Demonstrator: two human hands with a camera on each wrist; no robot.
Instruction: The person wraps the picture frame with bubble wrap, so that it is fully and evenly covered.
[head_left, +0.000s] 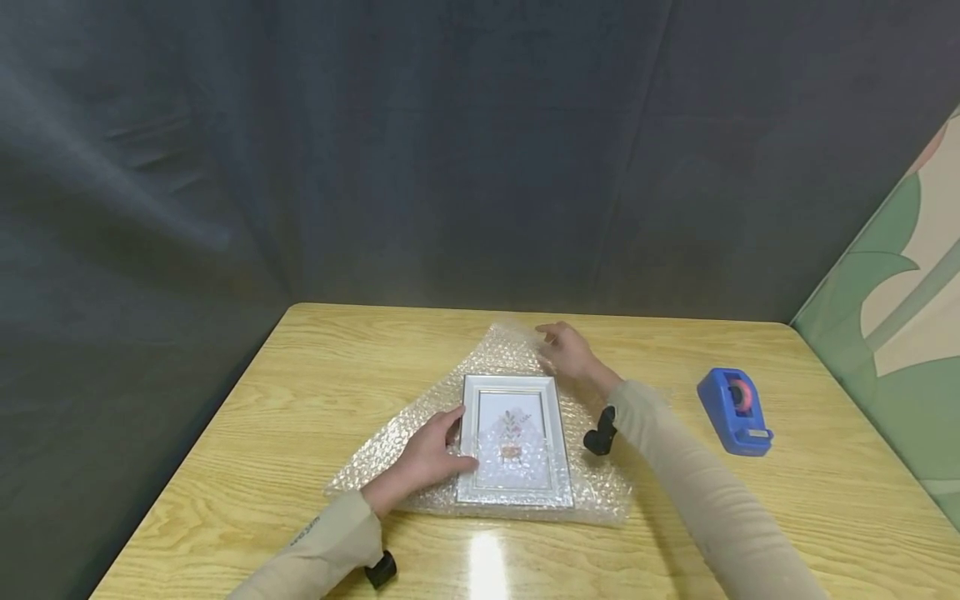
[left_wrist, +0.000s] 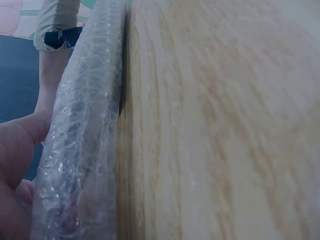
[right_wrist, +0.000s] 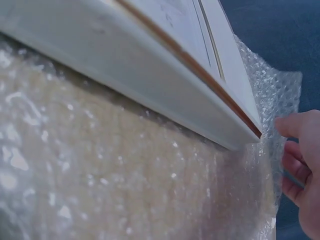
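Observation:
A white picture frame [head_left: 555,417] with a plant print lies on a sheet of bubble wrap [head_left: 435,417]. Part of the wrap covers the frame's lower half. My left hand [head_left: 431,454] rests at the frame's left edge, its thumb over the wrapped part and its other fingers along the side. In the left wrist view, that hand [left_wrist: 17,160] touches the wrapped edge. Beyond the frame's top right corner, my right hand [head_left: 572,350] has its fingertips at the wrap's far corner. The right wrist view shows these fingers bent at the wrap's edge [right_wrist: 287,82].
A blue tape dispenser [head_left: 731,412] with a reddish roll stands to the right on the wooden table [head_left: 247,408]. Behind the table hangs a dark curtain [head_left: 465,167]. A leaf-patterned panel [head_left: 900,292] borders the right side.

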